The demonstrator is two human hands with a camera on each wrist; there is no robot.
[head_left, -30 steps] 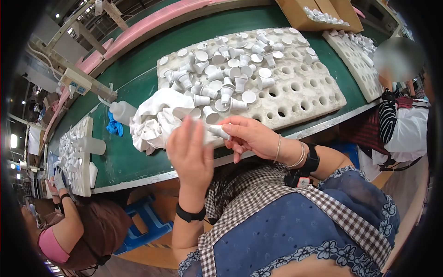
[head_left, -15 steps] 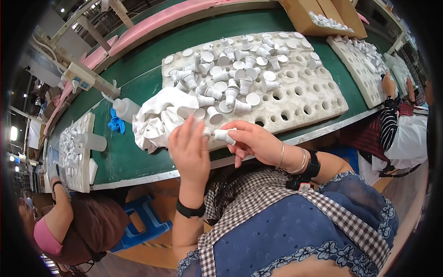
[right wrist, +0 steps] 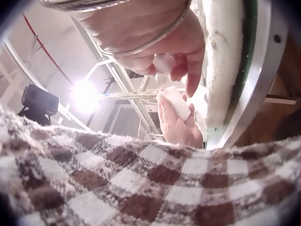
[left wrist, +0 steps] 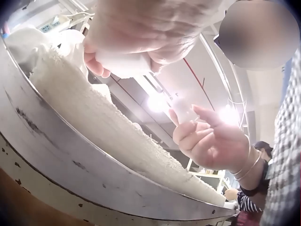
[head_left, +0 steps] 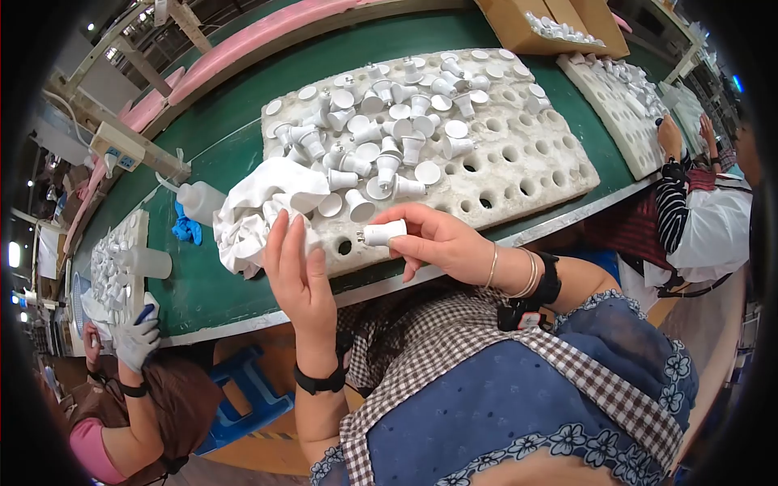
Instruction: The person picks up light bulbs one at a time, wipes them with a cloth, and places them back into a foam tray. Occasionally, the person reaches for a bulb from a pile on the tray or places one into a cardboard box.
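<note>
In the head view my right hand [head_left: 442, 247] pinches a white cup-shaped piece [head_left: 384, 233] lying sideways, its metal pins pointing left. My left hand [head_left: 301, 279] is raised left of it, apart from the piece, back toward the camera. The left wrist view shows a white block [left wrist: 124, 65] held in the left hand [left wrist: 150, 28]; the right wrist view shows the block [right wrist: 176, 104] too, between thumb and fingers. Behind both hands, many similar white pieces [head_left: 387, 166] lie heaped on a white board with holes [head_left: 527, 154]. A crumpled white cloth [head_left: 271, 198] lies at its left.
A squeeze bottle [head_left: 198, 202] and a blue crumpled item [head_left: 186, 224] are left of the cloth. Another board [head_left: 612, 121] is at right, with a cardboard box [head_left: 506, 28] behind. People work at both sides; the table's metal edge [head_left: 243, 326] runs before me.
My left hand, blurred near the piece earlier, has moved left and away from it. The right hand keeps its pinch. The neighbour at left now shows a gloved hand near the table edge.
</note>
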